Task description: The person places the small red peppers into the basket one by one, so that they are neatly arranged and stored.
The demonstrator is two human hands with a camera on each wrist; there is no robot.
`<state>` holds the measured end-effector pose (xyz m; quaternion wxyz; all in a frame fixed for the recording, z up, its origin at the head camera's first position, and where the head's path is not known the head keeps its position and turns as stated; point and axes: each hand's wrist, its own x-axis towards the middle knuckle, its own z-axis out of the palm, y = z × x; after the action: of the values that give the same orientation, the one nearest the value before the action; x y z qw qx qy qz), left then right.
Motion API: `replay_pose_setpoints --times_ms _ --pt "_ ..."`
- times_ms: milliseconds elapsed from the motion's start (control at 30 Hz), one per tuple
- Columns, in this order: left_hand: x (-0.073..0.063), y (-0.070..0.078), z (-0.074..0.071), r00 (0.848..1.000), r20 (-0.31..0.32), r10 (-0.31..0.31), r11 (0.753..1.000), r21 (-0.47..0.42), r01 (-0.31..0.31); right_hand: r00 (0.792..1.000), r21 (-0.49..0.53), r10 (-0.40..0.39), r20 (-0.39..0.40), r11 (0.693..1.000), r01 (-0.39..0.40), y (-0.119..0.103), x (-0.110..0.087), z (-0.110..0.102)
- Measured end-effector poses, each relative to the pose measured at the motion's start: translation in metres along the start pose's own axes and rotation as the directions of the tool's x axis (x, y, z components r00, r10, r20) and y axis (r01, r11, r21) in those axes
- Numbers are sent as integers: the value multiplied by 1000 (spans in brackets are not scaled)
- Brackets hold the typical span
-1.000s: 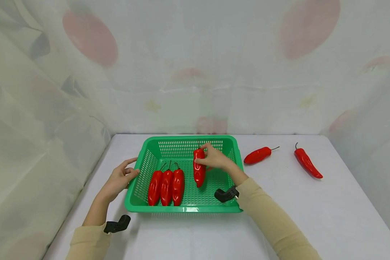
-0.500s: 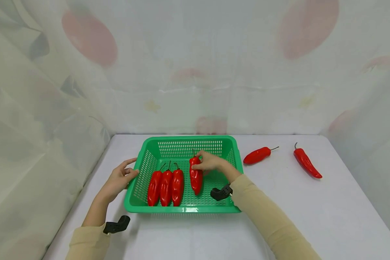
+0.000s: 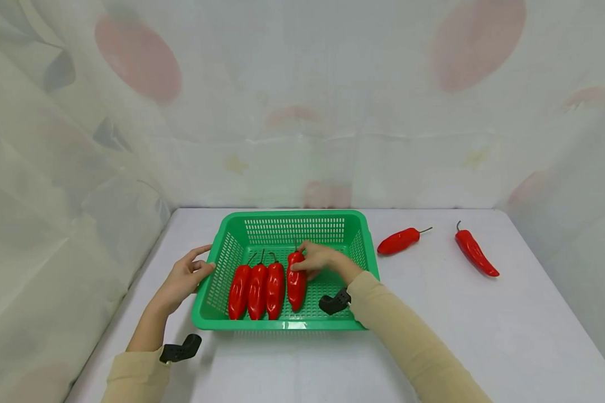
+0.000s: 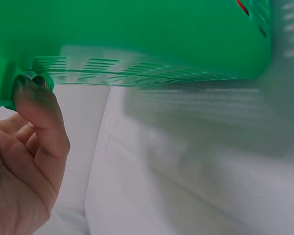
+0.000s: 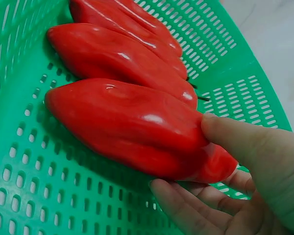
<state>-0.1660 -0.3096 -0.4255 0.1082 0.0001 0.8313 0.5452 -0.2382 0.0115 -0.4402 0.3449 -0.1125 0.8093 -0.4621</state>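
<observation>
Fingers (image 5: 235,142) of the right hand (image 3: 319,258) pinch the pepper's (image 3: 296,281) stem end (left hand (image 3: 184,278) steadies the basket (image 3: 282,223)).

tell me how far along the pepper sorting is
Three peppers already lie side by side in the green basket. The right hand holds a fourth pepper beside them, while the left hand steadies the rim. Two peppers remain on the table.
</observation>
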Motion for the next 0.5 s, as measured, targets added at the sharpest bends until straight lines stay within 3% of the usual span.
replay_pose_setpoints --times_ms 500 --pt "-1 0 -1 1000 10 10 1000 3 -10 1000 -50 4 15 999 -3 0 0 6"
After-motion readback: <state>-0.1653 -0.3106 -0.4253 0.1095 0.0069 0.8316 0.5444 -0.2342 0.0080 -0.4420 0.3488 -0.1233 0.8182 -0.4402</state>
